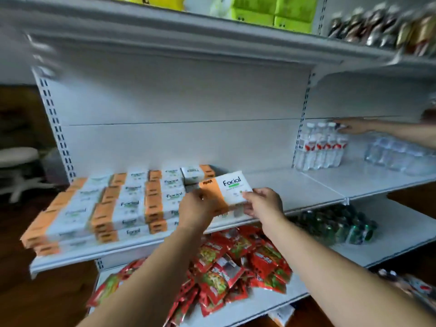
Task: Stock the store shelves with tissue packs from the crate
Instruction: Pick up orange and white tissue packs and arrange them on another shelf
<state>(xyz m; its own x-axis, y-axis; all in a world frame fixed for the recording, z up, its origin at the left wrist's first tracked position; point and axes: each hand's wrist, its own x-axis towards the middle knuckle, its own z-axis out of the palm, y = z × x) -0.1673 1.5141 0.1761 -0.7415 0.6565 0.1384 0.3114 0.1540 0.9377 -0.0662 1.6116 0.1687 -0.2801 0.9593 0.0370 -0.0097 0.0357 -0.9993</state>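
Observation:
I hold one white-and-orange "Facial" tissue pack [226, 188] with both hands just above the front of the middle shelf [295, 185]. My left hand [197, 208] grips its orange left end. My right hand [263, 202] grips its white right end, thumb on top. Left of it, several rows of the same tissue packs [113, 204] lie stacked on the shelf. The held pack sits at the right edge of those rows. The crate is out of view.
Another person's hand [354, 129] reaches from the right to water bottles [320, 147] on the neighbouring shelf bay. Red snack bags [226, 267] and green bottles [339, 225] fill the lower shelf. Green packs [271, 10] sit on the top shelf. A white stool [16, 166] stands at left.

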